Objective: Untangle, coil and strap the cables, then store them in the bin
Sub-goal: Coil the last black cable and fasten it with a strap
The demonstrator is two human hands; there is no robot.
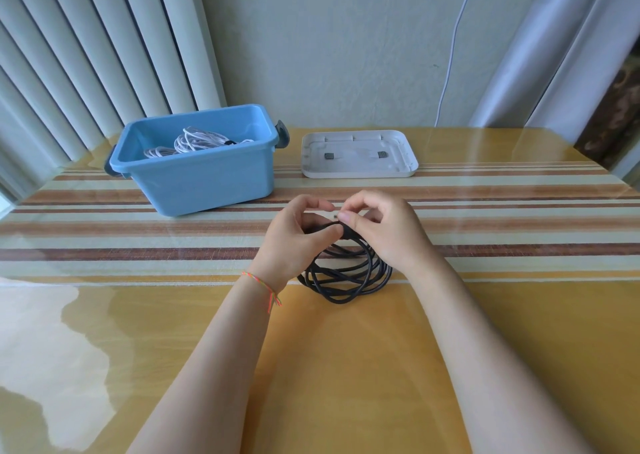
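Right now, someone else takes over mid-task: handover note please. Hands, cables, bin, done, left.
Left hand: grips the top of the black cable coil.
Right hand: pinches at the same spot on top of the coil, apparently working a strap; the strap itself is hidden.
Coil stands on the table, in front of the blue bin.
Done: white cables coiled and in the bin; black cable coiled.
Left: finish strapping the black coil, put it in the bin. White lid lies beside the bin, to its right.
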